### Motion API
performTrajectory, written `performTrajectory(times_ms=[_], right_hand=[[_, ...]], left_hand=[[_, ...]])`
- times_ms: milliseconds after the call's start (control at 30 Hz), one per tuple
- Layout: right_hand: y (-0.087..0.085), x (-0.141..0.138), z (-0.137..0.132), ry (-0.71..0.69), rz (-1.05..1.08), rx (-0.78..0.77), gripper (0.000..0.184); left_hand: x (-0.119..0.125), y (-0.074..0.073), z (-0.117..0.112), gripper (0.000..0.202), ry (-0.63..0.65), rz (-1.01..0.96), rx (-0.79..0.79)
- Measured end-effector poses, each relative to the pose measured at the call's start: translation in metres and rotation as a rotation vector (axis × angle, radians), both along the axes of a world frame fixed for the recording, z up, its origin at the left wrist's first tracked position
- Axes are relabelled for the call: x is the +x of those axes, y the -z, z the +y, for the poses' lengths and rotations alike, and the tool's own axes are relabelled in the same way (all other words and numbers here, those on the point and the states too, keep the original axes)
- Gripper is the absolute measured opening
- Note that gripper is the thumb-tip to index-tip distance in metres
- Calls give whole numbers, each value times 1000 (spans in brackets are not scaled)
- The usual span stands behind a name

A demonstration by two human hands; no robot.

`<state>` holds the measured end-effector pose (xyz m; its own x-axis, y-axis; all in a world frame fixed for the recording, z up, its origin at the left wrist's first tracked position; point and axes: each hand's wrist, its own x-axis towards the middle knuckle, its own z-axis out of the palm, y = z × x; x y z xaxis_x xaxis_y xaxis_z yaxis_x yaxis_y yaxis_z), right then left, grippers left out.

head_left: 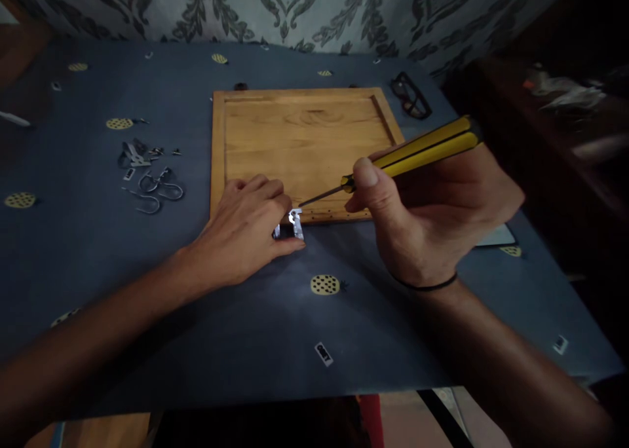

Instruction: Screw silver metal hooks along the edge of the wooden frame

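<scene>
A wooden panel with a raised frame lies flat on the table, and small dark holes run along its near edge. My left hand rests on that edge, its thumb and fingers closed around a shiny metal bracket. Part of the bracket is hidden under the fingers. In my right hand is a screwdriver with a yellow and black handle. Its shaft points down to the left, and the tip is at or just beside the bracket; contact cannot be made out.
Left of the panel lie metal hooks, a metal clip-like piece and several small screws. Black-framed glasses sit at the back right. A blue pineapple-print cloth covers the table. Behind hangs a patterned curtain.
</scene>
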<state>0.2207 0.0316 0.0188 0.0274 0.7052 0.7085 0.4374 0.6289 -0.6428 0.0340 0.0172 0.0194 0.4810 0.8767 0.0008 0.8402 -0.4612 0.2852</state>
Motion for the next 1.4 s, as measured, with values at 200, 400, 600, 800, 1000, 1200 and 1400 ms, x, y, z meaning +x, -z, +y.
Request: performTrajectory(times_ms=[200,400,600,800,1000,1200,1400], right_hand=[[3,0,-1,-16,-52,-16,25],[4,0,-1,-36,-40,-59,22],[8,-1,1,-56,-28,-69,23],[8,0,3,-87,-54,-48,27],[-10,2,-4,-9,-52,59,22],[-17,6,-6,2,-68,-13,22],[-10,10,-4,-9,-151,-19,22]], left_hand=[[1,-1,0,30,-13,-3,-5],[1,0,0,31,-7,-9,7],[0,2,-1,29,0,-10,33],[-2,4,-1,29,6,-31,49],[-2,3,0,31,4,-30,32],[-1,2,0,28,-5,-21,19],[-1,2,-2,31,7,-26,30]])
